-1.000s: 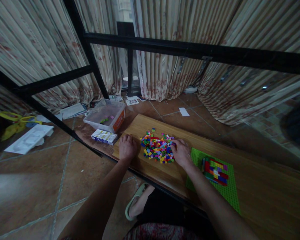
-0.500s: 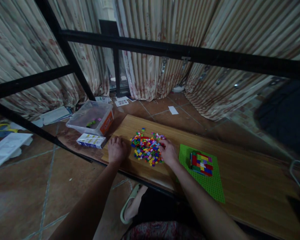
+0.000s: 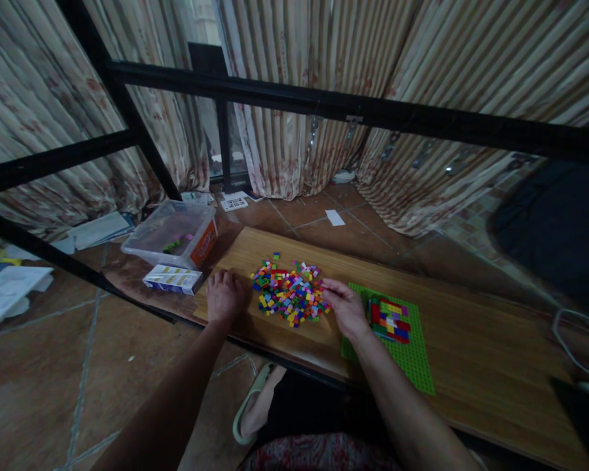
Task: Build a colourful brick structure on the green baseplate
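Observation:
A loose pile of small colourful building bricks [image 3: 292,294] lies on the wooden board [image 3: 471,340]. At the pile's right edge is my right hand [image 3: 346,307], thumb and fingers drawn together; anything between the fingertips is too small to make out. My left hand [image 3: 224,297] rests on the board's left end, palm down, fingers forward, apart from the pile and holding nothing. Right of my right hand lies a green baseplate [image 3: 415,373], partly behind my forearm. On it stands a low block of multicoloured joined bricks [image 3: 391,320].
A clear plastic tub [image 3: 152,229] with a few bricks inside stands beyond the board's left end, a small box [image 3: 173,279] in front of it. Black metal bars [image 3: 275,95] cross ahead, before striped curtains [image 3: 275,150]. A white tray [image 3: 10,294] lies far left.
My right hand has drawn back rightward from the pile to its edge, nearer the baseplate. My left hand stays on the board. The whole view has shifted slightly.

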`<state>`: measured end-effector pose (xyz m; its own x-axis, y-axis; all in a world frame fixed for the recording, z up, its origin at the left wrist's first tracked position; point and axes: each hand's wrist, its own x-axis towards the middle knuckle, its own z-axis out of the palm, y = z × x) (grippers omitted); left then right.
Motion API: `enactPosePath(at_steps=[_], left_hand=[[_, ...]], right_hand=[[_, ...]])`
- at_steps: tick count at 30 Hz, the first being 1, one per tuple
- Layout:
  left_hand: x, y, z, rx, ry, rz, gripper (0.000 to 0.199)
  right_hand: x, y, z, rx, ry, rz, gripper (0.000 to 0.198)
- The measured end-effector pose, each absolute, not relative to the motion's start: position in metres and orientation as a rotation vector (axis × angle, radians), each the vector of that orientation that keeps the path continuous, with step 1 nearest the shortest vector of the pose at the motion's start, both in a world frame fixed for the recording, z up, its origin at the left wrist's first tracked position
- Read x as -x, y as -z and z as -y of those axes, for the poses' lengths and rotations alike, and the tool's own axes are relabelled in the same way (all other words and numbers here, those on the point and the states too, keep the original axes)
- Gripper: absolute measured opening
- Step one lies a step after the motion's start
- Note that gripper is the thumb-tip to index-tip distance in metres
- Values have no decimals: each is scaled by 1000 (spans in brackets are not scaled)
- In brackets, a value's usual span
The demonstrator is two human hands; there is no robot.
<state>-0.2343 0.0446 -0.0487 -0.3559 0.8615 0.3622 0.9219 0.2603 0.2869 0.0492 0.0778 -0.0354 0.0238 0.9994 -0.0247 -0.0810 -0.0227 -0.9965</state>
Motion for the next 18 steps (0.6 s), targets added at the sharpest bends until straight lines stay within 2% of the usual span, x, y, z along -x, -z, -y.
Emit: enactPosePath(at_steps=[3, 9, 18], left_hand=[[235, 48, -45, 1698, 665, 2386, 36], [236, 46, -46, 1720, 709, 2387, 36], [239, 46, -48, 1741, 659, 2338, 36]], right_hand=[[-55, 23, -66, 1043, -1468, 874, 31], [-65, 5, -47, 954, -1665, 661, 23], [-74, -2, -28, 941, -1647, 473, 19]])
